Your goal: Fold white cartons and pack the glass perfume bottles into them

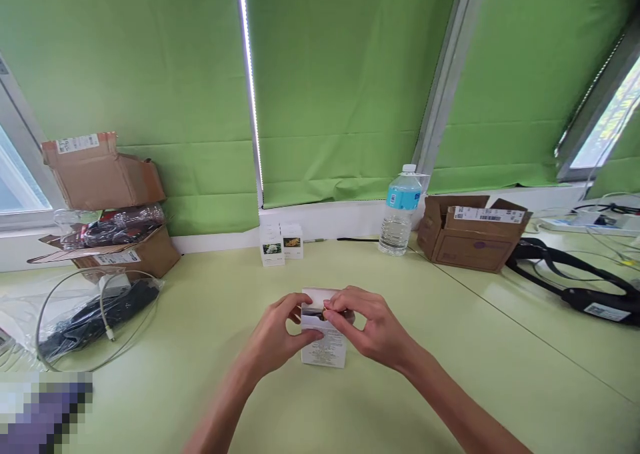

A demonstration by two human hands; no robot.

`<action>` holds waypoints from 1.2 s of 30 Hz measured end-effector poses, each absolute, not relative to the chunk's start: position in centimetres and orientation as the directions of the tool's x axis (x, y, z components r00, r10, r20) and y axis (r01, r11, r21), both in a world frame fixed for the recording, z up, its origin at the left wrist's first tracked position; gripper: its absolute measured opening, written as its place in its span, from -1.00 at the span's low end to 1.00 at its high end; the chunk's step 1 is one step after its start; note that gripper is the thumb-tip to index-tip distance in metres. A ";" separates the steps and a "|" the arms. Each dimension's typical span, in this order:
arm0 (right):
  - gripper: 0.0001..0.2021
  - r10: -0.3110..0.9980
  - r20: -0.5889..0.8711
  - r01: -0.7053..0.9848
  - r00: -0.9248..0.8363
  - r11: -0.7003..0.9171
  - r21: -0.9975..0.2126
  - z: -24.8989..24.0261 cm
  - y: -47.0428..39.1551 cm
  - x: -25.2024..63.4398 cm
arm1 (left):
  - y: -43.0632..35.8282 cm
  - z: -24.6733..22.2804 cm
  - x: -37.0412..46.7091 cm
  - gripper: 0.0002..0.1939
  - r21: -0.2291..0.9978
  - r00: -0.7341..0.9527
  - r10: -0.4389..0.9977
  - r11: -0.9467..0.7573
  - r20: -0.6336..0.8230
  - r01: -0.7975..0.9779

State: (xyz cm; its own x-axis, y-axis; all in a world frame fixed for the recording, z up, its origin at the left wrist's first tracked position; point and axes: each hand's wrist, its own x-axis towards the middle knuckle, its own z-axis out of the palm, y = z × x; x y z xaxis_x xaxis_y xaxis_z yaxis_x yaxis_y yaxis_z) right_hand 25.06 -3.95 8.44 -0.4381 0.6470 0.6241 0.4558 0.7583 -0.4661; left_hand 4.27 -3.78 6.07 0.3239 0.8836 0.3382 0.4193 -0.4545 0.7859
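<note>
A small white box (324, 349) with fine print on its front is in front of me, its top open and its lid flap raised at the back. My left hand (285, 327) grips the box's left side, the thumb pressed on its front face. At the opening, my right hand (364, 321) has thumb and fingertips pinched together. Something dark shows inside the box beside those fingertips. What the right fingers pinch is too small and covered to name.
Two small white boxes with flower pictures (273, 253) stand near the wall. A water bottle (395, 233) and an open carton (467, 244) are back right, beside a black strapped device (595, 294). At left are stacked cartons (113, 181) and a bagged cable (103, 307).
</note>
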 end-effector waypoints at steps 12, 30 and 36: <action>-0.88 0.636 0.629 0.448 -0.446 0.768 -0.458 8.4 -3.9 24.9 | -3.8 5.9 4.2 -0.60 0.781 0.324 0.885 -0.452 0.334 0.430; -0.82 0.624 0.609 0.505 -0.489 0.772 -0.385 8.5 -4.2 24.8 | -3.6 5.6 4.3 -0.63 0.773 0.327 0.885 -0.453 0.331 0.444; -0.85 0.621 0.586 0.544 -0.520 0.770 -0.334 8.3 -4.4 24.4 | -3.5 5.7 4.3 -0.66 0.769 0.344 0.872 -0.475 0.347 0.427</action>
